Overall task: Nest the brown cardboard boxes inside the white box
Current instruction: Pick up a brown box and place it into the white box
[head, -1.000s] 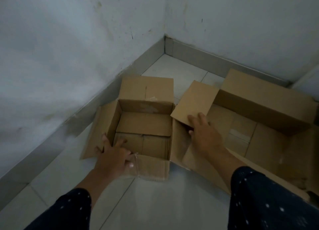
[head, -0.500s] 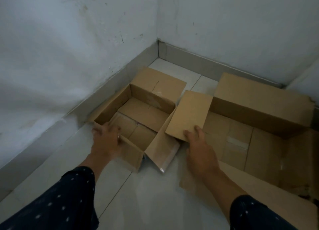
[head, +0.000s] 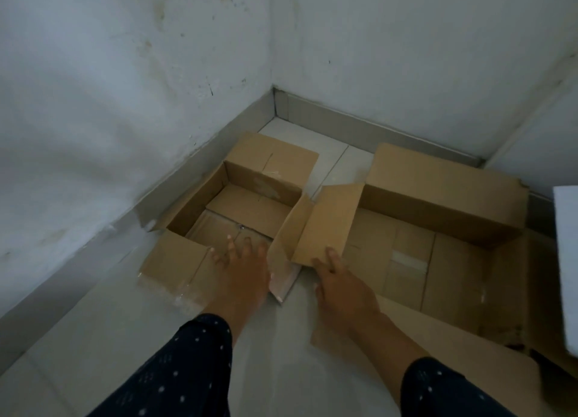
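Observation:
A small brown box [head: 250,210] sits open on the floor in the corner, flaps splayed outward. My left hand [head: 240,269] hooks over its near wall, with the fingers inside the box. To its right lies a large brown box [head: 438,254], also open and empty. My right hand [head: 341,282] rests its fingertips on the near edge of that box's raised left flap [head: 328,222], fingers apart. At the right edge of view only a strip of the white box [head: 566,260] shows.
Two white walls meet at a corner [head: 273,72] just behind the boxes, with a grey skirting [head: 359,129] along the floor. The small box's left flap touches the left skirting. Pale floor tiles [head: 281,369] stretch toward me between my sleeves.
The small brown box has turned and slid back-left against the wall skirting, with my left hand on its near wall. My right hand has slipped down to the flap's near edge.

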{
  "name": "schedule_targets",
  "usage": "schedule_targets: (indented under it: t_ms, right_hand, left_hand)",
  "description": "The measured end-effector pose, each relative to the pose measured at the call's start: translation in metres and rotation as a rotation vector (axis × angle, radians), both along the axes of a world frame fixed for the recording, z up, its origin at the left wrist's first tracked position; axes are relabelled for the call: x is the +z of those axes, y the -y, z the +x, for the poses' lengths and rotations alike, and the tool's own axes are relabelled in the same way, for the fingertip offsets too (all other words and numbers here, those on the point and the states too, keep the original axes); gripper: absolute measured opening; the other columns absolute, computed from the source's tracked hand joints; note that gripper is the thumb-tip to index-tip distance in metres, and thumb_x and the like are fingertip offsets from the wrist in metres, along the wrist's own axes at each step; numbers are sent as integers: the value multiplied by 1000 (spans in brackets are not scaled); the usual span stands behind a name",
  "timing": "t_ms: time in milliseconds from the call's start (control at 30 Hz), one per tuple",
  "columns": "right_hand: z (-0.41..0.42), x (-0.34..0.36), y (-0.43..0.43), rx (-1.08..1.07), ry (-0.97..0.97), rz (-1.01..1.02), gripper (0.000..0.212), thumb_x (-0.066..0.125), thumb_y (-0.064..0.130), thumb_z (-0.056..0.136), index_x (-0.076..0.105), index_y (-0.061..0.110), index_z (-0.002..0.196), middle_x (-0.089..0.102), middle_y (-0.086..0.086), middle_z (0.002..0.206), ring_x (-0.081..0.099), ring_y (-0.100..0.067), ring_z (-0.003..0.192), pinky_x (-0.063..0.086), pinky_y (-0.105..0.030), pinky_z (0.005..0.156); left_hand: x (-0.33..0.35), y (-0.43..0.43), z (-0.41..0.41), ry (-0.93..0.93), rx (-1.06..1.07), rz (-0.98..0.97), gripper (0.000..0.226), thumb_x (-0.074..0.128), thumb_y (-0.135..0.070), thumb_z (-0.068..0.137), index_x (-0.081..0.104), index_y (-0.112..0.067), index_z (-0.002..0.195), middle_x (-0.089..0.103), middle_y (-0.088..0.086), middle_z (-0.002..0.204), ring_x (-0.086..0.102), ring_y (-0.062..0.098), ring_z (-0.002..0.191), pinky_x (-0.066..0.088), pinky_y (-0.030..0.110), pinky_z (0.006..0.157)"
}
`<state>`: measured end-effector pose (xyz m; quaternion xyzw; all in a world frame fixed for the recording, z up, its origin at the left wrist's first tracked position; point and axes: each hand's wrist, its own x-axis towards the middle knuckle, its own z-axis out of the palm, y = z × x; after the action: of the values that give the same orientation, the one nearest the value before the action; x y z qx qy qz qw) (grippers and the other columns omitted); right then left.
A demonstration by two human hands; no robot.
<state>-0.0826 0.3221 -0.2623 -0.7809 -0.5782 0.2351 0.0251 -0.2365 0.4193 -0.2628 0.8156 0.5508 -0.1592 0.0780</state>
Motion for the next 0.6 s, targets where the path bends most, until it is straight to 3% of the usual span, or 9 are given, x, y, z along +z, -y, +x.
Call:
schedule_targets:
  t_ms: [200,333,500,600]
  right_hand:
    - [39,51,42,-49,-6,60,54,40,31,96,24,25,148,11,-5,161,44,-31,128,43,-41,96]
    - [86,91,83,-90,27,71,55,42,33,95,25,23,147,20,-7,157,39,-32,133,40,-43,101]
    - [138,101,137,-220,-59,102,60,44,31,94,23,22,149,25,-7,156,35,-31,136,38,-45,106]
    - [153,85,157,-348,-120,166,56,46,28,95,28,14,146,36,-10,148,42,-30,129,43,-42,101]
  left_hand:
    - [54,40,54,184,-104,-13,64,41,-39,95,13,-20,150,22,7,156,13,35,146,14,52,119]
    - [83,68,100,276,-118,-85,68,47,-37,93,15,-22,150,27,5,155,31,30,139,33,47,111]
    - [93,95,144,418,2,-173,60,51,-32,93,26,-17,145,36,12,146,41,35,129,42,45,99]
    - [86,102,151,447,99,-196,58,53,-30,92,31,-11,142,36,17,145,40,39,130,40,46,101]
